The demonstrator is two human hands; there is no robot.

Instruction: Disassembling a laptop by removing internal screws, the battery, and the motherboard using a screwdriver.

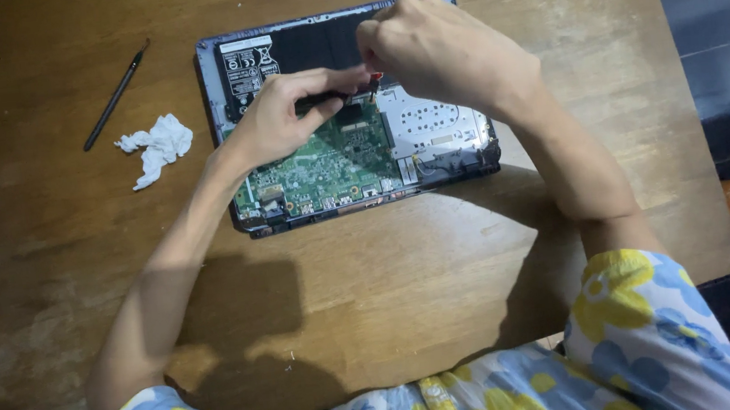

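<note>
Both hands worked over the opened laptop (345, 106) mid-desk (445, 260): left hand (282, 118) pinched a dark strip above the green board (333, 163), right hand (434, 50) fisted around a red-tipped tool (376, 78); tissue (158, 144) and black stylus (114, 96) lay left.

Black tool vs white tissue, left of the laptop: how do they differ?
The black tool is long, thin, rigid and lies diagonally; the white tissue is a crumpled, shapeless wad. The tool is dark against the wooden table; the tissue is bright. The tool lies farther from the person, the tissue nearer. Both lie untouched beside the opened laptop.
</note>
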